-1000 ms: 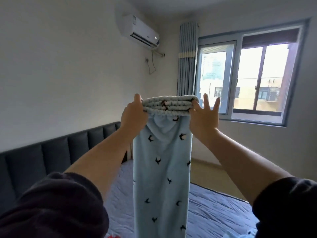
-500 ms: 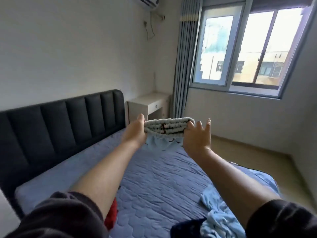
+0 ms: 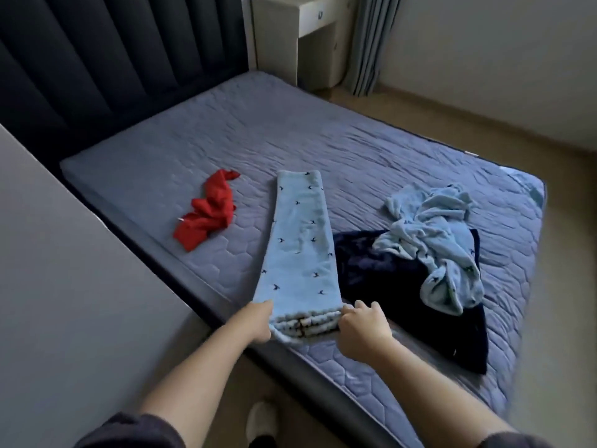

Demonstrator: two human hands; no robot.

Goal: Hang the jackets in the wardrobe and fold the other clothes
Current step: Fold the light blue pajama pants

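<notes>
trousers (image 3: 300, 240): pale blue, small dark print, folded leg on leg. they lie flat as one long strip, from the near side edge of the bed (image 3: 290, 124) toward its middle.
waistband (image 3: 307, 321): at the near side edge, layers stacked, between the two hands.
left hand (image 3: 255, 321): pinches the left end of the waistband, thumb on top.
right hand (image 3: 361, 324): fingers curled over the right end of the waistband.
why held so: judged, a grip at both ends keeps the strip taut and the layers aligned, ready for a fold across.
red garment (image 3: 206, 211): crumpled, near the same edge, toward the headboard (image 3: 113, 59); apart from the trousers.
navy garment (image 3: 387, 273): spread out toward the foot end, touching the strip's right side.
crumpled pale blue garment (image 3: 433, 231): same print, heaped partly on the navy one.
count: 4 garments on the bed; 1 in hand, 3 unfolded.
jackets: cannot tell whether any piece is one.
</notes>
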